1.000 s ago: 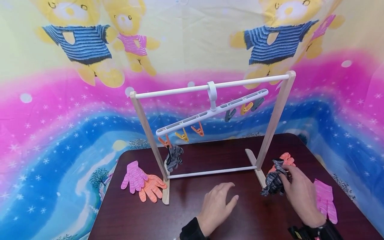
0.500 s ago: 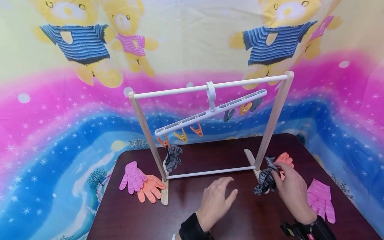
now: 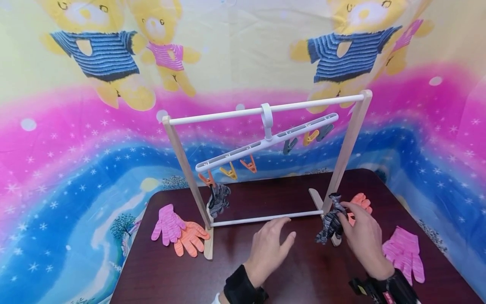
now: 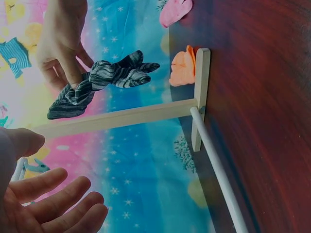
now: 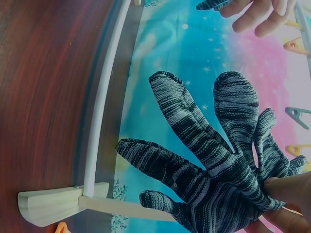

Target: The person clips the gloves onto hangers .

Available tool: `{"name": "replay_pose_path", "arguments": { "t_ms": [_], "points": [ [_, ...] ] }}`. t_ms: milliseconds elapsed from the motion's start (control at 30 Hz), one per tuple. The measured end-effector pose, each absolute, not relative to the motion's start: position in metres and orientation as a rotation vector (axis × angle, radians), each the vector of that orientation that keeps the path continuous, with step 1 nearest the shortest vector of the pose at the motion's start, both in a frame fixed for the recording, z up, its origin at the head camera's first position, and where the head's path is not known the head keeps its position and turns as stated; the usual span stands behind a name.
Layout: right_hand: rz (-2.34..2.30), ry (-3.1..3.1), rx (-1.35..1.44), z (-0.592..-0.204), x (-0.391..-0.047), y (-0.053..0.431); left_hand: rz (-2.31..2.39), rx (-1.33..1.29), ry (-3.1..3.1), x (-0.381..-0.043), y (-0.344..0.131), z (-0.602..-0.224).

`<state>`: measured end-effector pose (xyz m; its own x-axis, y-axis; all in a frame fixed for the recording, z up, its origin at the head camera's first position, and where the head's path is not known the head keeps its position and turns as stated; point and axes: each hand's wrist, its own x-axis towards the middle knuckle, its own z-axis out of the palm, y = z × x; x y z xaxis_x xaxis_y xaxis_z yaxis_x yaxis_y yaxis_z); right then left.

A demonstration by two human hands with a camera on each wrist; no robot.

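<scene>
My right hand pinches a black-and-grey knit glove near its cuff, its fingers dangling in front of the rack's right post. In the right wrist view the glove spreads large, with the thumb pressed against it. My left hand hovers over the table in front of the lower rod, fingers relaxed and holding nothing; the left wrist view shows its loose fingers apart from the glove. Another black-and-grey glove hangs from the orange clip at the left end of the white hanger.
The hanger hooks on the top rod of a wooden rack. Several other clips, such as a yellow clip, hang from it. Pink and orange gloves lie at left; another orange and pink glove lie at right.
My right hand has moved left with the glove, bringing it in front of the right post. The left hand has shifted slightly left and up. The hanger stays put.
</scene>
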<state>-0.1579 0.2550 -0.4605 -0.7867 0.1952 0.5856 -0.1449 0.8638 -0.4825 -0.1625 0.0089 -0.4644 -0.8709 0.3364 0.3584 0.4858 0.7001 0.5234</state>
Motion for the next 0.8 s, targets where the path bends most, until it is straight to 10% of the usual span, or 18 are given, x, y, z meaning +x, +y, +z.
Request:
{"name": "replay_pose_path", "arguments": {
  "t_ms": [800],
  "points": [
    [0.703,-2.311,0.045,-0.458,-0.175,0.226,-0.981,-0.542,-2.615,-0.175,-0.01,-0.446]
  ]
}}
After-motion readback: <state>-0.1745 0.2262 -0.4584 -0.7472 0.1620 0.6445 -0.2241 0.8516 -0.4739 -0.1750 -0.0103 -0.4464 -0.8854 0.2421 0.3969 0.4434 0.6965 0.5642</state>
